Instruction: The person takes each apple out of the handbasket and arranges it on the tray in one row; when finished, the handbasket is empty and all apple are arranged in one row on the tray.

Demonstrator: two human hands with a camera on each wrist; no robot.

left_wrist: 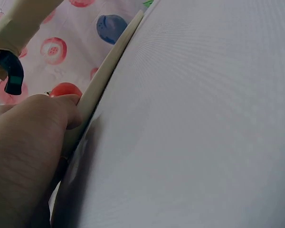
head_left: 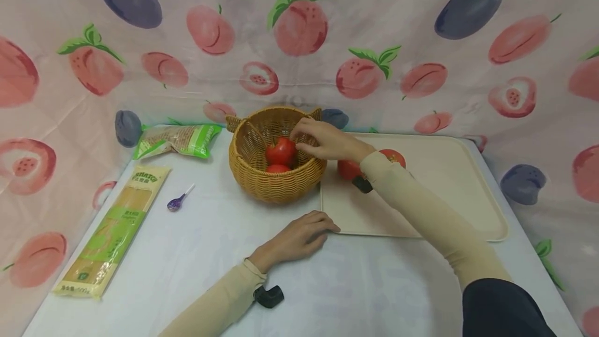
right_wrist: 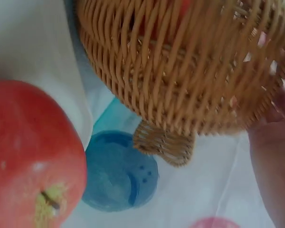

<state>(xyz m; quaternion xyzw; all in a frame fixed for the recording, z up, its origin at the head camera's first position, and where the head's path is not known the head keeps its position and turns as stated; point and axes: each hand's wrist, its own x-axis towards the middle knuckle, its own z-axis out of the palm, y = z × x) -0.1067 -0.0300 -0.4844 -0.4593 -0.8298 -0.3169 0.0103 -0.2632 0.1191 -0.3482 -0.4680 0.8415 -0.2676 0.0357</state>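
A round wicker basket [head_left: 276,187] holds a tomato [head_left: 283,152] and another red fruit [head_left: 278,168] below it. My right hand [head_left: 323,139] hangs over the basket's right rim with loosely bent fingers beside the tomato; any contact is unclear. In the right wrist view, the basket wall [right_wrist: 180,80] hides the fingertips. My left hand [head_left: 297,235] rests at the near left corner of a cream tray [head_left: 444,186], its fingertips at the rim. On the tray, partly behind my right forearm, sit a tomato-like red fruit [head_left: 347,170] and a red apple [head_left: 394,157].
On the left lie a long pack of noodles [head_left: 109,233], a green-and-clear food bag [head_left: 178,140] and a purple lollipop [head_left: 180,199]. A white cloth covers the table [head_left: 196,254]. A fruit-print curtain [head_left: 299,77] stands behind and along both sides.
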